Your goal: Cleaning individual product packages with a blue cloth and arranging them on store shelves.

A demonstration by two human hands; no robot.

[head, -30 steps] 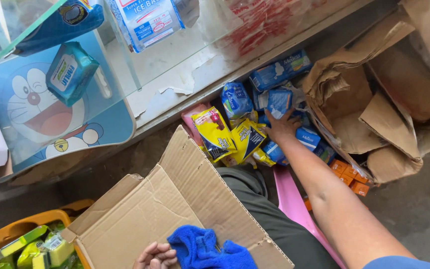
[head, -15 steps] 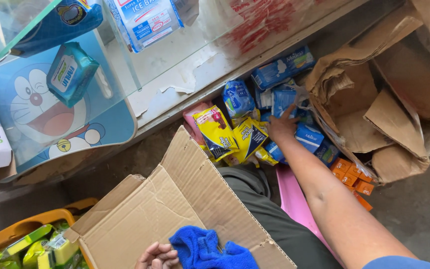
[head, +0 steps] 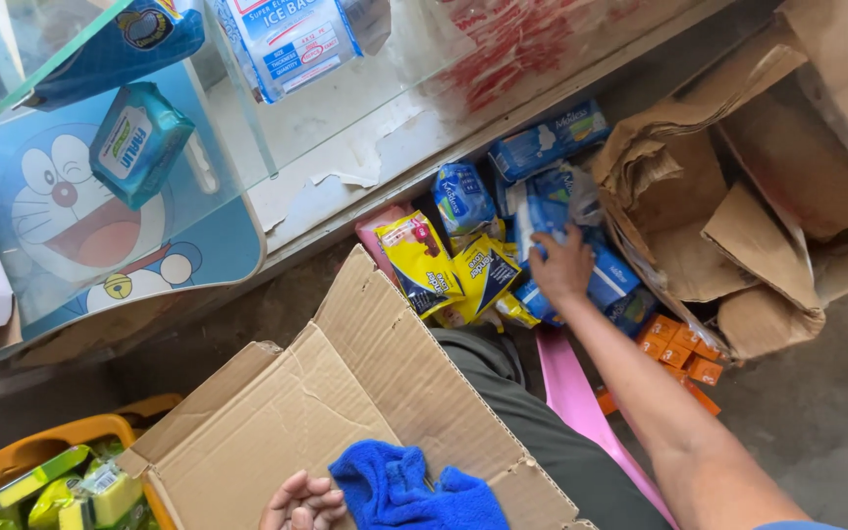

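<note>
On the floor by the glass cabinet (head: 277,167), your right hand (head: 561,267) reaches into a heap of packets, fingers (head: 545,242) curled around a blue packet (head: 548,204) that stands at the back of the pile, just beside the crumpled brown paper (head: 728,226). The grip looks closed on the packet's lower edge, with the thumb hidden behind it. Yellow packets (head: 444,270) lie just left of your hand, touching the box flap, and more blue packets (head: 552,137) sit behind against the cabinet base. Small orange boxes (head: 679,348) are stacked near your forearm, below the brown paper.

Your left hand (head: 301,503) rests at the bottom edge of the view inside the open cardboard box (head: 345,402), fingers loosely bent, touching the box floor right beside a blue cloth (head: 414,486); you cannot tell whether it grips anything. To the far left, a yellow basket (head: 41,447) holds green and yellow items. A pink board (head: 571,393) lies under your right arm, next to your dark trouser leg (head: 532,432).
</note>
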